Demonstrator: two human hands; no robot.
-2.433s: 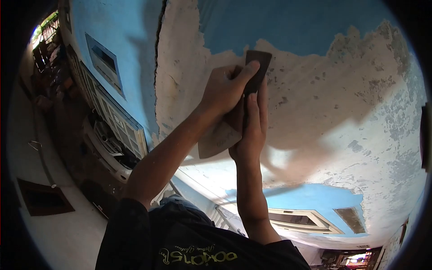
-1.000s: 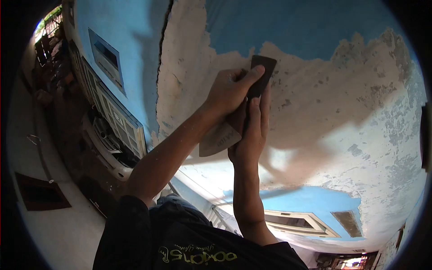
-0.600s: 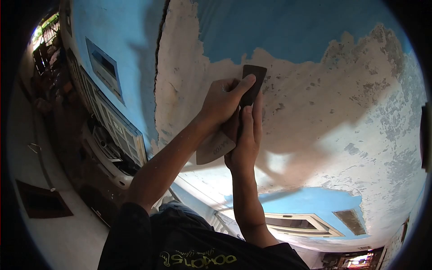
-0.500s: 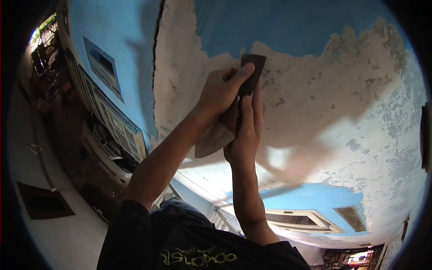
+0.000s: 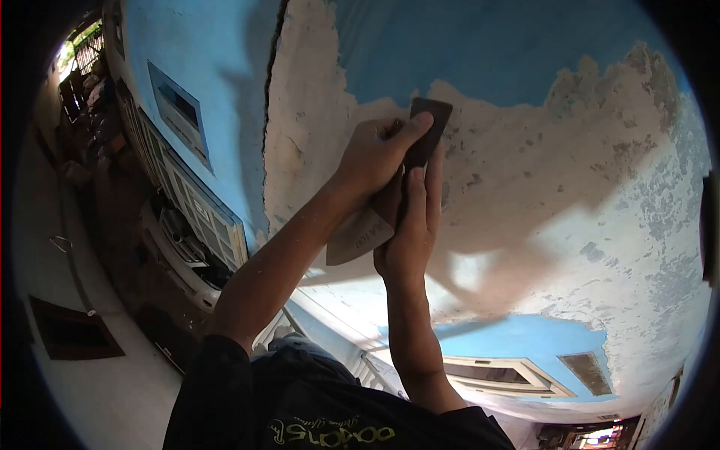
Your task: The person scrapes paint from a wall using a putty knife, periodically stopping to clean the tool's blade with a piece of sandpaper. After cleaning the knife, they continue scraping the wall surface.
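Observation:
Both hands are raised in front of the patchy wall, gripping one bent piece of sandpaper (image 5: 431,139). My left hand (image 5: 371,154) is closed, its thumb pressed on the dark upper part of the sheet. Lower and to the right, my right hand (image 5: 411,229) has its fingers pointing up along the sheet, closed around its middle. Below my left hand, the pale backing hangs out with the print "AA100" on it. Part of the sheet between the palms is hidden.
The wall has blue paint (image 5: 450,49) above a bare, whitish scraped area (image 5: 517,165) with grey spots. A dark crack (image 5: 268,112) runs down its left side. A framed window (image 5: 199,202) stands left, a white vent frame (image 5: 499,375) lower right, and a pale vehicle (image 5: 176,259) lower left.
The view has shifted slightly, so the wall and hands sit a little lower and further right. The sheet's print shows more clearly; both hands keep their hold.

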